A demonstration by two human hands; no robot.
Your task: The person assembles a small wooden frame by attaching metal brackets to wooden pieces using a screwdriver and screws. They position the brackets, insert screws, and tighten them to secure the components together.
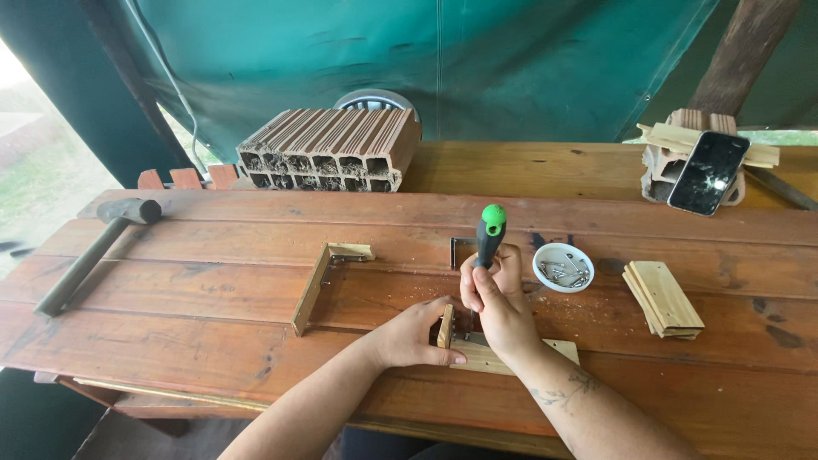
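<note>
Near the front edge of a wooden table (213,341), the left hand (413,336) lay palm-down with its fingers curled against a small upright wood strip (445,326), pressing it in place where it met a flat wood piece (520,355) lying just behind the wrist of the other arm. Above this joint the right hand (494,294) was closed in a full fist round the black shaft of a screwdriver (490,234), held nearly upright with its green cap topmost and its tip pointing down between the two hands; the tip itself was hidden by the fingers. A metal bracket (467,328) showed partly at the joint. Just right of the screwdriver stood a small white dish (563,267) holding metal screws. Farther right lay a stack of thin wood slats (665,298), tilted on the boards. Left of the hands lay an L-shaped wooden frame (313,285), its long arm running toward the front edge. At the far left rested a hammer (89,255), head away from the person. Behind, a ribbed clay hollow brick (328,149) lay on its side, and at the far right a dark phone (709,172) with a cracked screen leaned against another brick carrying wood offcuts. Green tarpaulin (443,60) hung behind.
</note>
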